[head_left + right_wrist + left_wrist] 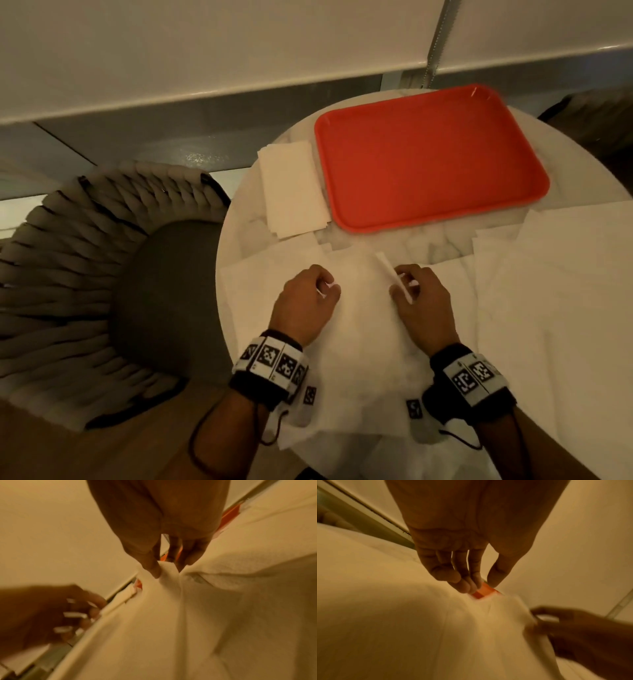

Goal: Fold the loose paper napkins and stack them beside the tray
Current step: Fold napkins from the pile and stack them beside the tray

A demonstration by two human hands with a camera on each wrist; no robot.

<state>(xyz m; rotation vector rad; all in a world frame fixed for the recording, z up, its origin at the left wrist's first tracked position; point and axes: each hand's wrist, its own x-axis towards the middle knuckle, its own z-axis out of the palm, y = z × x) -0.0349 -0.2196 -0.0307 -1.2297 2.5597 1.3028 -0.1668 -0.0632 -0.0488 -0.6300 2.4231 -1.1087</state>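
Observation:
A large white paper napkin [363, 329] lies unfolded on the round marble table [431, 244] in front of me. My left hand [327, 289] pinches its far edge on the left. About a hand's width to the right, my right hand [399, 286] pinches the same edge, and a strip of paper stands up from it. The right wrist view shows my right hand [169, 569] with thumb and fingers gathering a raised fold of the napkin [171, 628]. In the left wrist view my left hand [483, 586] has its fingertips at the edge of the napkin [419, 628]. A stack of folded napkins [291, 192] sits by the left side of the red tray [428, 154].
More loose white napkins [548, 291] overlap across the right part of the table and reach its near edge. A grey woven chair [102, 274] stands close to the table's left side. A white wall and ledge run behind the tray.

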